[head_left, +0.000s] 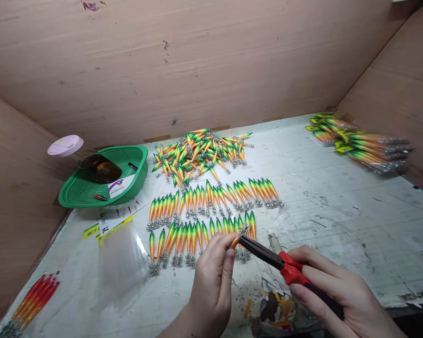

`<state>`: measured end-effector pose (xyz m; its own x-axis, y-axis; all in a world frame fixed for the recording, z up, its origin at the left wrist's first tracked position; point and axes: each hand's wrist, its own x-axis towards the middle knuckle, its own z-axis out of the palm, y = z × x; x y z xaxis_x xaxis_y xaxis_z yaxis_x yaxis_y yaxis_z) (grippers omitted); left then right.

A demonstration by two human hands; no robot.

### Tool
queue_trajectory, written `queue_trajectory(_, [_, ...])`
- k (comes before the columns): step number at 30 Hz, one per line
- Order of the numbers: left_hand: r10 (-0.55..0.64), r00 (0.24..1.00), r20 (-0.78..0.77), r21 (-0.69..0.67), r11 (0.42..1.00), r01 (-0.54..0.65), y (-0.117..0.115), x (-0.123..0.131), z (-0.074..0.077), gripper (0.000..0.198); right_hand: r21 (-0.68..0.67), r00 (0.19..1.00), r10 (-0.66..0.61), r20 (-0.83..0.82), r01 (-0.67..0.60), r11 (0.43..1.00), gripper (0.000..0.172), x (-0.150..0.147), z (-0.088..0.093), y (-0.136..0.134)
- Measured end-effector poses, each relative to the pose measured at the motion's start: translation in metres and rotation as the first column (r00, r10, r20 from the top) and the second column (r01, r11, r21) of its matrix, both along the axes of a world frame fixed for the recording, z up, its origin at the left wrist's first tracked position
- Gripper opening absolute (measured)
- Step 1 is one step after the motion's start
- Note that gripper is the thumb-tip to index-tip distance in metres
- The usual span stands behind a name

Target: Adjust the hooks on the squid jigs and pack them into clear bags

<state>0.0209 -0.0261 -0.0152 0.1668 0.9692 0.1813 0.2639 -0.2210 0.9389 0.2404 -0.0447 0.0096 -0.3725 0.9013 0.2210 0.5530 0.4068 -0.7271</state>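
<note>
Between thumb and fingers, my left hand (213, 272) pinches a squid jig (234, 241), its hook end pointing up and to the right. My right hand (334, 286) is wrapped round the handles of long-nose pliers (291, 268), red and black with dark jaws. The tips of the pliers are at the jig's metal hooks; I cannot tell if they grip them. Just beyond my hands lie two rows of green, yellow and orange squid jigs (199, 199), hooks toward me. A loose heap of the same jigs (197, 157) lies farther back.
On the left stands a green basket (144, 176) with a dark bottle-like object and a card inside. Clear plastic bags (123, 263) lie below it. Red jigs (35, 300) are at the near left, packed jigs (373, 150) at the far right. Wooden boards (211, 61) wall the table.
</note>
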Motion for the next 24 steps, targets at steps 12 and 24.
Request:
queue_trajectory(12, [0.014, 0.972, 0.234, -0.369, 0.926, 0.075, -0.003, -0.001, 0.001, 0.037, -0.182, 0.990, -0.036, -0.134, 0.012, 0.983, 0.026, 0.004, -0.010, -0.002])
queue_trajectory(24, [0.098, 0.776, 0.623, -0.560, 0.749, 0.355, 0.005, -0.005, 0.006, 0.036, -0.298, 0.982, -0.014, -0.186, -0.043, 0.954, 0.031, 0.012, -0.002, 0.006])
